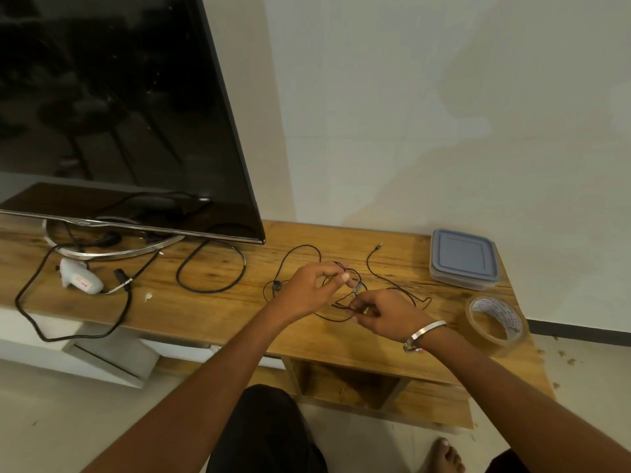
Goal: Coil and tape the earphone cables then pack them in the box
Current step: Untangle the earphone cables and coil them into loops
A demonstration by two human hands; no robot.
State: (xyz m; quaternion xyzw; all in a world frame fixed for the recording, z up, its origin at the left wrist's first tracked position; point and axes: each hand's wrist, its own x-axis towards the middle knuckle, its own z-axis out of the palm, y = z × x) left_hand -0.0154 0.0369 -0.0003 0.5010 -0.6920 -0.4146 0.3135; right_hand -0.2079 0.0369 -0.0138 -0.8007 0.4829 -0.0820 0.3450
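A thin black earphone cable lies in loose loops on the wooden TV stand, its jack plug pointing toward the wall. My left hand pinches part of the cable between thumb and fingers just above the wood. My right hand, with a metal bangle on the wrist, pinches another part of the same cable close beside it. A grey-lidded plastic box stands shut at the right back. A roll of clear tape lies near the right front edge.
A large black TV on a metal ring base fills the left. A white glue gun with its black cord and a thicker black cable loop lie left of the hands. My knee and bare foot are below the stand.
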